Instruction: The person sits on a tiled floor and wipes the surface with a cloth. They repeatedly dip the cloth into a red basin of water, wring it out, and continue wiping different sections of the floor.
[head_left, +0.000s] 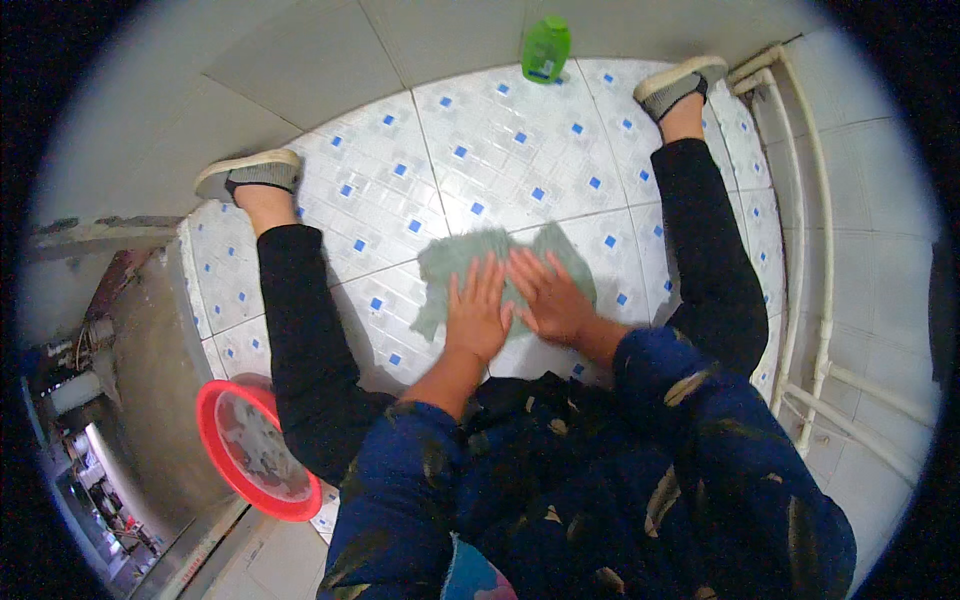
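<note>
A greyish-green cloth (437, 281) lies spread and rumpled on the glossy white tiled floor (491, 169), which is patterned with small blue diamonds. My left hand (478, 311) presses flat on its middle, palm down with the fingers slightly apart. Close beside it, my right hand (556, 304) also lies flat on the cloth, angled inward and a little blurred. Neither hand grips the fabric. Parts of the cloth are hidden beneath both palms.
A red basin (208, 427) of cloudy, sudsy water stands by my left leg (304, 330). A green plastic bottle (546, 56) is against the far wall (465, 34). My right leg (712, 247) stretches beside pale wall pipes (821, 225).
</note>
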